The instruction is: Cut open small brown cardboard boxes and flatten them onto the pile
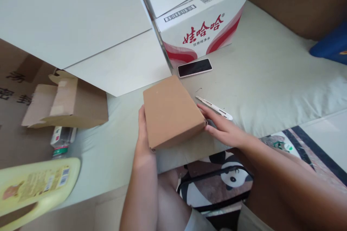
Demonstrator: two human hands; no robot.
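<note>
A closed brown cardboard box (172,110) sits between my two hands, slightly tilted. My left hand (142,131) presses against its left side, with most of the fingers hidden behind the box. At the right front corner, my right hand (221,126) grips the box's edge with fingers and thumb. Just past the right fingers lies a white utility knife (214,107) on the pale cloth surface. A phone (195,68) with a dark screen lies behind the box.
A white and red water carton (203,29) stands at the back, beside large white boxes (81,14). To the left are an opened cardboard box (78,101), a clear bottle (61,140) and a yellow jug (40,187). Something blue (330,45) is at far right.
</note>
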